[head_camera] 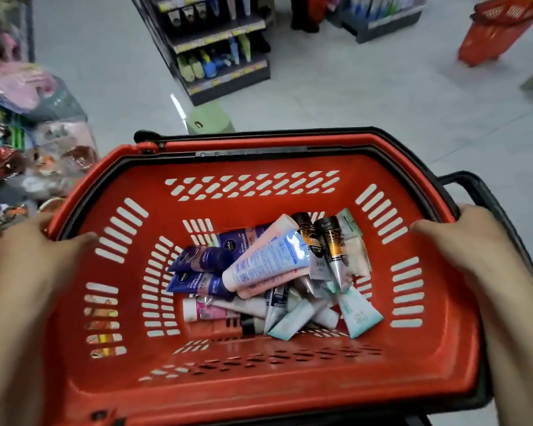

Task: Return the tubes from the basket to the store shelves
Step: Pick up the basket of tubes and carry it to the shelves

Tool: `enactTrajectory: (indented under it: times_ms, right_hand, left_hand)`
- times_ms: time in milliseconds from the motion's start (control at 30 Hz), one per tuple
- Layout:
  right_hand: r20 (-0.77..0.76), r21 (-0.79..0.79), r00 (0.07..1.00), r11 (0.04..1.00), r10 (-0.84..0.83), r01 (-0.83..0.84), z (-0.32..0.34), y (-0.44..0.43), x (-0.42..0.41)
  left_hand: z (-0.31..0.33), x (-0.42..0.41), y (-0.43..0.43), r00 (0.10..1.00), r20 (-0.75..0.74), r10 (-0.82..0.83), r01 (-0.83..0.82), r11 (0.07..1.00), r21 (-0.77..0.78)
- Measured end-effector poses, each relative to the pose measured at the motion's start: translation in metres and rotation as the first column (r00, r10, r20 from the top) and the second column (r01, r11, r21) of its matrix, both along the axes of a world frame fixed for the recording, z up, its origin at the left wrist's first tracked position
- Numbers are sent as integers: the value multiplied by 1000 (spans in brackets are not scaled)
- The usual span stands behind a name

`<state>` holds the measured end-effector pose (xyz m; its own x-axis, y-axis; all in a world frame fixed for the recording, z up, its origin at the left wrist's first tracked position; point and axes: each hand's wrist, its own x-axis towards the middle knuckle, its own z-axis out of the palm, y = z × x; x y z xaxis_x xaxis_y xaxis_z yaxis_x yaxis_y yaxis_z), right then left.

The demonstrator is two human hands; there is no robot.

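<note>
a red basket [259, 392] is held at both side rims, seen from above. the left hand [28, 256] is clamped on the left rim, fingers curled over the edge into the basket; the right hand [471, 250] is clamped likewise on the right rim. both grips are closed on the basket and on nothing else.

the tubes [268, 281] lie in a loose heap on the basket floor, toward the centre and right. dark blue tubes [197, 272] are noted at the left of the heap, a large white and blue tube [268, 262] across the top, black and gold tubes [326, 241] at the rear, pale teal tubes [360, 312] at the front right. none is judged to have been shelved yet.

a dark shelf unit [216, 44] stocked with bottles stands ahead across the pale floor, well apart from the basket. a second red basket [499, 29] is seen at upper right.

the step in hand is judged to be carrying. the basket should be kept level so the heap does not slide, and set down or shifted to one hand near the shelves before any tube is picked. the topmost tube should be lifted first, and labels matched to shelf stock.
</note>
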<state>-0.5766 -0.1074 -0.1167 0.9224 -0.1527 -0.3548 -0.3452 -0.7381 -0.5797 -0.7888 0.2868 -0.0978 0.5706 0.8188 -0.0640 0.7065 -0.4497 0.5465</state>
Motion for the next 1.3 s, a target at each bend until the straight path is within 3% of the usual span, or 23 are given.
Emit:
enactTrajectory:
  times_ms: [167, 267, 433, 633, 967, 1300]
  right_hand:
    - [10, -36, 999, 998, -44, 44, -3, 47, 56]
    - [21, -42, 996, 996, -82, 83, 6, 84, 96]
    - [45, -66, 992, 990, -121, 124, 15, 140, 152]
    - [47, -81, 993, 990, -111, 115, 23, 203, 196]
    - [28, -84, 996, 992, -89, 91, 18, 273, 293]
    - [18, -58, 997, 995, -79, 80, 3, 357, 442]
  left_hand:
    - [-20, 70, 68, 996, -82, 43, -49, 996, -79]
    - [-24, 120, 118, 993, 74, 92, -79, 985, -155]
    - [-17, 185, 179, 991, 95, 96, -77, 979, -187]
    - [-14, 250, 233, 995, 79, 68, -56, 987, -153]
    - [-35, 335, 317, 982, 137, 127, -89, 963, -256]
    - [-33, 483, 394, 977, 150, 150, -121, 976, -182]
